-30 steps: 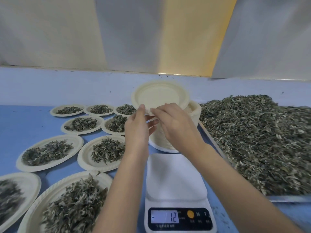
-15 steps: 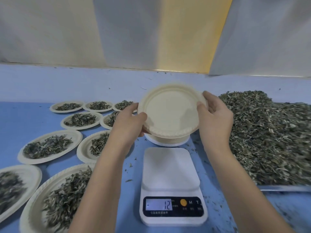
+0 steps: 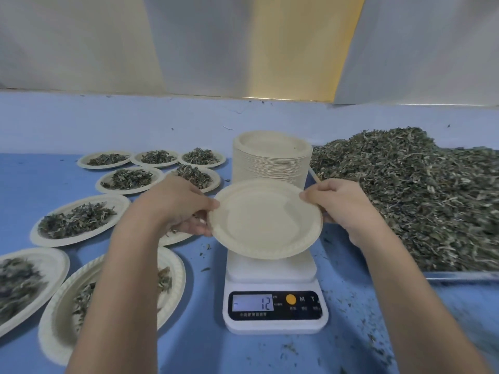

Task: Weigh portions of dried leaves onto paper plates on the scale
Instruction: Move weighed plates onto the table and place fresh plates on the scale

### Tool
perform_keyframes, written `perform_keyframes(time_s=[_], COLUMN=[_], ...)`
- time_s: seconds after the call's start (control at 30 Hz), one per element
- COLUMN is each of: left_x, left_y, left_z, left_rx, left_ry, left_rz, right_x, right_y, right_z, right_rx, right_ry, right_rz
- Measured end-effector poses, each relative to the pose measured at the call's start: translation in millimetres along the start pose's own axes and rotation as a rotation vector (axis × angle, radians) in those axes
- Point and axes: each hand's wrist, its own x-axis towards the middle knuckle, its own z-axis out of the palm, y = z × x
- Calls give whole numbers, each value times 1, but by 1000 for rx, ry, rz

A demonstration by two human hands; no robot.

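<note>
Empty paper plate (image 3: 266, 220) over digital scale (image 3: 274, 300)
The plate was gripped at opposite rims by the left hand (image 3: 175, 203) and right hand (image 3: 343, 203). The display read −12. Dried leaves (image 3: 418, 190) were heaped at right, with portioned plates (image 3: 78, 220) at left.

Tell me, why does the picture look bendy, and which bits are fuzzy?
Head view: the wide lens makes the wall panels lean and stretches the forearms; the leaf pile smears toward the right edge; the filled plate at far left is fuzzy too; the scale display is sharp, reading 12.
</note>
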Motion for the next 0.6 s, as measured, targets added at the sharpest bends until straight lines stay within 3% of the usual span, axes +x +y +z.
perform_keyframes(time_s=[0.2,0.6], left_x=[10,19], left_y=[-12,-20], left_z=[9,18], left_rx=[89,80], left_ry=[-79,-91], left_rz=[-95,-160], right_x=[5,8], right_y=[18,30], right_z=[7,13], right_rx=[-121,-265], right_ry=[-9,8], right_rz=[101,134])
